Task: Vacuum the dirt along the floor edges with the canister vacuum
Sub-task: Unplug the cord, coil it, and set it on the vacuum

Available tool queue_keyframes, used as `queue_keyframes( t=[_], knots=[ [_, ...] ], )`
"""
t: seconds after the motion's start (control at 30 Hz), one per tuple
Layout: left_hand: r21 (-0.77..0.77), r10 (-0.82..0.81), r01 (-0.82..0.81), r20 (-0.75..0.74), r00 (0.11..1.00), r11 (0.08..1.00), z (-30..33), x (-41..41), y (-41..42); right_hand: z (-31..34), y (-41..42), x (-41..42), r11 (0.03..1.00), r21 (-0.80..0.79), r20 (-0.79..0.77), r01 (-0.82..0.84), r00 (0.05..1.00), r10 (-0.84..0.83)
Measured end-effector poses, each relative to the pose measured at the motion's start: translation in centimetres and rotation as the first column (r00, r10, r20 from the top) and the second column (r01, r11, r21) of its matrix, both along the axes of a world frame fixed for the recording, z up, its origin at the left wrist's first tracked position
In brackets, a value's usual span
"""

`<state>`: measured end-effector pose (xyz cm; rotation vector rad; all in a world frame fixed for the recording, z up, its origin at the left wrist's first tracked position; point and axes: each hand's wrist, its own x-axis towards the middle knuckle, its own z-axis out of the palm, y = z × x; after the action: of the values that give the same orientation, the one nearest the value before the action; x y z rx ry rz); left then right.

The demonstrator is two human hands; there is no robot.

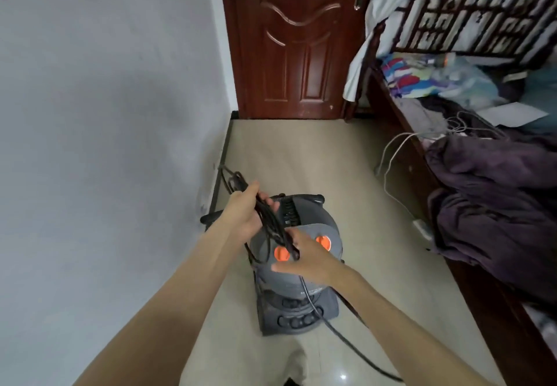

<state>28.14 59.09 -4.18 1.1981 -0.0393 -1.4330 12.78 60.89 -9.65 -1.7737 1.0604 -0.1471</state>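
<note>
A grey canister vacuum (298, 295) with two orange buttons stands on the beige tiled floor, close to the left wall. Above it my left hand (244, 213) grips a bundle of looped black power cord (271, 219). My right hand (304, 257) pinches the cord just below the bundle, over the vacuum's top. One strand of the cord runs down past the vacuum's front and across the floor toward the lower right. The vacuum's hose and nozzle are not in view.
A grey wall (105, 144) with a dark skirting runs along the left. A closed dark red door (298, 42) stands ahead. A wooden bed (482, 174) with clothes and white cables fills the right. A white power strip (423, 229) lies on the floor beside it.
</note>
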Motion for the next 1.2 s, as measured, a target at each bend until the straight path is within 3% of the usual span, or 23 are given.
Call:
queue_keyframes(
  t=[0.1, 0.17, 0.23, 0.3, 0.37, 0.43, 0.5, 0.63, 0.77, 0.83, 0.87, 0.9, 0.93, 0.97, 1.0, 1.03, 1.1, 1.13, 1.2],
  knots=[
    [0.068, 0.080, -0.070, -0.160, 0.984, 0.995, -0.2, -1.6, -5.4, 0.5, -5.9, -1.1, 0.971, -0.231, -0.379, -0.064, 0.925, -0.029],
    [0.101, 0.121, -0.099, -0.246, 0.962, 0.990, -0.3, -2.6, -8.5, 1.1, -9.0, -1.9, 0.964, -0.245, -0.457, -0.106, 0.889, -0.019],
    [0.132, 0.164, -0.129, -0.310, 0.936, 0.983, -0.5, -3.1, -11.1, 1.3, -11.2, -2.6, 0.974, -0.203, -0.390, -0.103, 0.921, 0.017],
    [0.157, 0.231, -0.185, -0.370, 0.900, 0.970, -1.1, -3.2, -13.3, 1.4, -12.6, -3.1, 0.993, -0.101, -0.205, -0.060, 0.978, 0.038],
    [0.204, 0.277, -0.212, -0.378, 0.883, 0.956, -2.2, -3.3, -15.1, 1.4, -13.9, -3.6, 0.995, 0.098, 0.007, -0.031, 1.000, 0.031],
    [0.264, 0.266, -0.181, -0.335, 0.904, 0.948, -3.4, -3.2, -16.6, 1.2, -15.3, -4.1, 0.956, 0.294, 0.077, -0.011, 0.997, -0.012],
    [0.316, 0.208, -0.109, -0.300, 0.931, 0.943, -5.3, -3.2, -17.9, 0.2, -16.3, -3.7, 0.944, 0.330, -0.058, 0.032, 0.998, -0.014],
    [0.376, 0.106, 0.017, -0.305, 0.947, 0.926, -9.9, -3.0, -20.2, -5.4, -17.3, -1.1, 0.995, 0.068, -0.481, 0.075, 0.876, -0.033],
    [0.398, -0.055, 0.218, -0.382, 0.923, 0.891, -14.0, -1.6, -22.1, -11.1, -18.5, 0.8, 0.983, -0.056, -0.576, 0.173, 0.799, -0.173],
    [0.417, -0.298, 0.430, -0.346, 0.890, 0.800, -15.6, -0.5, -23.1, -13.5, -19.7, 1.0, 0.977, -0.037, -0.627, 0.212, 0.756, -0.188],
    [0.447, -0.505, 0.559, -0.245, 0.828, 0.698, -16.4, 0.2, -23.4, -14.6, -20.3, 1.0, 0.972, -0.042, -0.652, 0.230, 0.731, -0.201],
    [0.497, -0.729, 0.654, -0.061, 0.681, 0.570, -17.2, 0.9, -23.5, -15.7, -20.9, 1.1, 0.968, -0.057, -0.673, 0.243, 0.707, -0.217],
    [0.564, -0.874, 0.677, 0.204, 0.441, 0.473, -18.5, 1.7, -23.4, -16.8, -21.2, 1.2, 0.963, -0.071, -0.689, 0.262, 0.685, -0.237],
    [0.607, -0.853, 0.653, 0.508, 0.120, 0.453, -20.2, 2.6, -23.3, -17.9, -21.3, 1.6, 0.951, -0.082, -0.699, 0.297, 0.663, -0.267],
    [0.587, -0.642, 0.660, 0.739, -0.202, 0.469, -21.8, 3.7, -23.1, -18.9, -21.2, 2.0, 0.935, -0.092, -0.707, 0.344, 0.638, -0.304],
    [0.528, -0.348, 0.723, 0.847, -0.403, 0.447, -23.0, 4.6, -22.9, -19.8, -20.7, 2.5, 0.915, -0.110, -0.714, 0.388, 0.610, -0.344],
    [0.485, 0.135, 0.835, 0.838, -0.528, 0.258, -25.2, 5.8, -22.4, -21.4, -19.3, 3.9, 0.874, -0.218, -0.698, 0.433, 0.557, -0.450],
    [0.518, 0.263, 0.841, 0.799, -0.540, 0.154, -26.5, 6.2, -22.3, -22.1, -18.3, 4.6, 0.839, -0.313, -0.663, 0.445, 0.530, -0.528],
    [0.582, 0.324, 0.812, 0.762, -0.561, 0.038, -28.7, 6.7, -22.2, -23.0, -16.6, 6.1, 0.735, -0.470, -0.566, 0.489, 0.472, -0.676]
  ],
)
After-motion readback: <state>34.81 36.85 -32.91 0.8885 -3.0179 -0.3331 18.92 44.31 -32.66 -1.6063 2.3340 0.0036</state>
